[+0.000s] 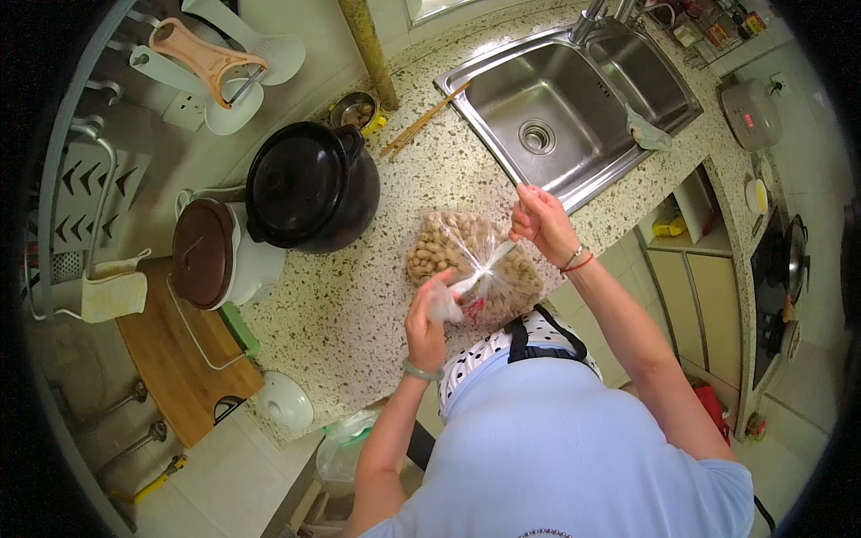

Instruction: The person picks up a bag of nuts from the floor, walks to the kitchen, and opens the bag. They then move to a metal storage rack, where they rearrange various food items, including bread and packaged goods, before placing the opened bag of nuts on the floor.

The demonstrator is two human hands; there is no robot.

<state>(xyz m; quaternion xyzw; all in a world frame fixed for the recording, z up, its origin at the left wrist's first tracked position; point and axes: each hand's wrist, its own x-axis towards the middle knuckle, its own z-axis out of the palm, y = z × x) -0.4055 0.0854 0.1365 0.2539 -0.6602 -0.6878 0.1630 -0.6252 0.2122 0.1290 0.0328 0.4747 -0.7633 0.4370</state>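
A clear plastic bag [439, 244] full of tan nuts that look like peanuts in their shells rests on the speckled countertop [345, 309], close to my body. Its top is gathered and twisted into a whitish neck [484, 269]. My left hand [426, 325] has its fingers closed on the loose plastic at the near left of the neck. On the far right side, my right hand [543, 222] pinches the other end, with the plastic stretched between both hands. Exactly how the neck is tied is too small to make out.
Left of the bag stand a black lidded pot [309, 184] and a white pot with a brown lid [204, 251]. Wooden chopsticks [426, 121] lie by the steel sink [556, 94]. A cutting board [166, 350] and a white bowl [285, 401] are at the near left.
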